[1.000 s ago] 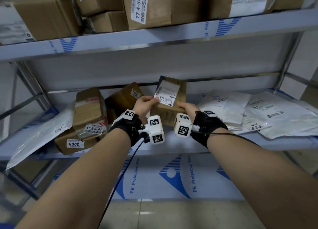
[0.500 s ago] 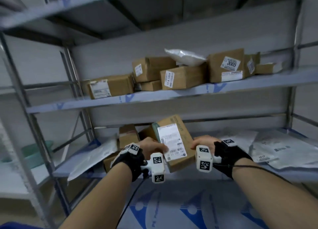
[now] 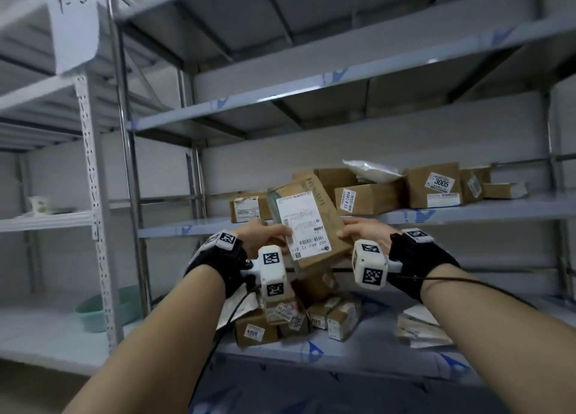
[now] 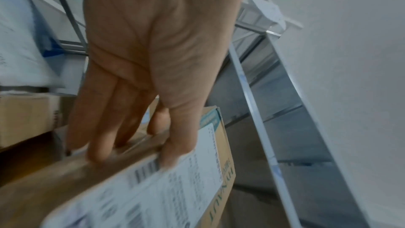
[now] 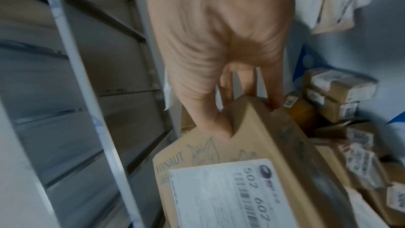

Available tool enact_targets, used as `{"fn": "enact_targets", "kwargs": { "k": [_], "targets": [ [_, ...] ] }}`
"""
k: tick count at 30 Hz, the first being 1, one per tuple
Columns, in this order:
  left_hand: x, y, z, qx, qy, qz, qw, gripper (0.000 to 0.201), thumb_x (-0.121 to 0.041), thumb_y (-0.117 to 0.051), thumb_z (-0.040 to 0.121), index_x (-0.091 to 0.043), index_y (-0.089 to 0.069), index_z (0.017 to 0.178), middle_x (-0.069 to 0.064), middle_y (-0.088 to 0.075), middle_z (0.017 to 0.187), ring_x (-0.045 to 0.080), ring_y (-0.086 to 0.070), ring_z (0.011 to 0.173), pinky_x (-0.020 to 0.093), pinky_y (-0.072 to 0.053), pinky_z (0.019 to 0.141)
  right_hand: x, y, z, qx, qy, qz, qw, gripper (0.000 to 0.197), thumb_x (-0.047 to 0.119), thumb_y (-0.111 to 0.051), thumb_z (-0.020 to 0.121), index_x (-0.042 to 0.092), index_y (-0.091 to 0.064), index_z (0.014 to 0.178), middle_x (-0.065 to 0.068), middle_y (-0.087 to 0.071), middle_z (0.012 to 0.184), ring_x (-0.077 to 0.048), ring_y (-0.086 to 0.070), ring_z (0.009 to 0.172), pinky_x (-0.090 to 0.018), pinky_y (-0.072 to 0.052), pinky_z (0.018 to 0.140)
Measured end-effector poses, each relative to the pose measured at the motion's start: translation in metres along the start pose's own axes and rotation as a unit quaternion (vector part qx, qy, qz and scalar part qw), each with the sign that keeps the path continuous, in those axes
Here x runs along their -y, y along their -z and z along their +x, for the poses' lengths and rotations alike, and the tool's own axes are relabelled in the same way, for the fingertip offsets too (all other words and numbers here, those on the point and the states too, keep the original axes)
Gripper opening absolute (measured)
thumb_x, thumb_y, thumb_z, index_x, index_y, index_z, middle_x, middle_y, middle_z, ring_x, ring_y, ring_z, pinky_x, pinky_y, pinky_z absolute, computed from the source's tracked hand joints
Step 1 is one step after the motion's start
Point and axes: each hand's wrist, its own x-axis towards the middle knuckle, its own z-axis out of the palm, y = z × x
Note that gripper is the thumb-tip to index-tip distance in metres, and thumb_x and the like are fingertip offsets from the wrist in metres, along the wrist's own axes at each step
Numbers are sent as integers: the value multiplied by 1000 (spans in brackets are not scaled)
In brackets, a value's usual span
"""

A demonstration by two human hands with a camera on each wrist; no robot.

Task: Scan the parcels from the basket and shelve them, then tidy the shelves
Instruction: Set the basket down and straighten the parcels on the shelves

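A brown cardboard parcel [image 3: 314, 223] with a white shipping label is held up in front of the shelves, tilted, label toward me. My left hand [image 3: 268, 236] grips its left edge, thumb on the label and fingers behind; the same hand [image 4: 140, 110] and parcel [image 4: 153, 188] show in the left wrist view. On the other side, my right hand [image 3: 361, 234] pinches the parcel's right corner, and the right wrist view shows this hand [image 5: 219, 93] with thumb on the front and fingers round the back of the parcel [image 5: 252, 162].
A middle shelf [image 3: 467, 212] carries several brown boxes, one marked 3005 [image 3: 433, 184], and a white bag [image 3: 371, 169]. The lower shelf [image 3: 358, 354] holds a heap of small boxes [image 3: 299, 314] and flat mailers [image 3: 420, 329]. A green basin [image 3: 106, 304] sits at lower left.
Both hands have lifted the parcel from the lower shelf up to the height of the middle shelf. My view has tilted upward, showing higher shelves.
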Motion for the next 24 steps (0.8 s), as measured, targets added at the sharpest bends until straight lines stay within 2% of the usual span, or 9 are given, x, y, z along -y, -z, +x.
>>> {"fn": "enact_targets", "kwargs": {
  "k": [2, 4, 5, 7, 11, 14, 18, 22, 24],
  "targets": [
    [-16, 16, 1, -38, -36, -25, 998, 16, -13, -62, 90, 1, -63, 99, 11, -72, 88, 15, -70, 66, 24, -55, 55, 28, -16, 2, -14, 35, 36, 999, 58, 5, -72, 79, 9, -53, 134, -8, -64, 120, -21, -62, 105, -31, -53, 75],
    [-26, 27, 4, -69, -70, -45, 994, 11, -15, -62, 91, -5, -64, 97, 10, -69, 97, 15, -66, 72, 22, -54, 54, 47, -33, 9, -21, 70, 67, 995, 61, 15, -76, 79, 6, -50, 134, -8, -62, 122, -20, -61, 105, -32, -54, 78],
    [-29, 33, 6, -79, -86, -54, 992, 13, -15, -62, 91, -6, -63, 101, 8, -68, 98, 15, -64, 74, 20, -53, 51, 54, -42, 14, -21, 73, 84, 994, 60, 18, -77, 79, 5, -52, 132, -10, -64, 121, -20, -63, 101, -32, -55, 78],
    [-33, 44, 9, -82, -112, -56, 989, 22, -13, -61, 92, -10, -58, 114, 3, -65, 101, 12, -62, 80, 19, -52, 52, 66, -63, 24, -32, 92, 104, 990, 41, 14, -68, 87, 4, -57, 126, -13, -66, 115, -17, -63, 87, -26, -55, 66],
    [-23, 86, 22, -114, -141, -68, 981, 48, -6, -65, 87, -11, -49, 132, 5, -61, 121, 18, -62, 102, 28, -54, 76, 81, -110, 62, -13, 101, 140, 985, 36, 6, -56, 95, 0, -53, 131, -8, -63, 117, -19, -60, 97, -19, -53, 55],
    [-9, 132, 37, -164, -156, -82, 970, 60, 0, -65, 84, -10, -43, 140, 9, -59, 130, 23, -58, 116, 40, -51, 93, 89, -155, 97, 14, 102, 153, 983, 42, 6, -56, 95, 0, -49, 137, -18, -61, 126, -28, -61, 111, -27, -55, 72],
    [6, 187, 56, -242, -161, -93, 952, 54, -7, -64, 88, -16, -47, 138, 4, -62, 122, 21, -62, 105, 36, -60, 71, 94, -212, 147, 51, 97, 203, 973, 43, 1, -55, 95, -1, -48, 138, -23, -58, 129, -27, -59, 99, -33, -55, 78],
    [27, 227, 85, -306, -150, -77, 937, 41, -5, -56, 93, -15, -51, 132, 3, -61, 114, 15, -62, 88, 26, -58, 54, 91, -255, 192, 83, 74, 199, 974, 39, 2, -52, 97, 0, -50, 135, -15, -58, 129, -25, -60, 99, -20, -53, 51],
    [43, 240, 104, -313, -116, -65, 941, 41, -3, -55, 93, -14, -52, 132, 11, -61, 118, 21, -63, 92, 29, -59, 56, 81, -269, 211, 95, 50, 176, 979, 36, 6, -53, 97, 5, -52, 133, -10, -57, 127, -25, -61, 105, -24, -55, 57]
  ]
}}
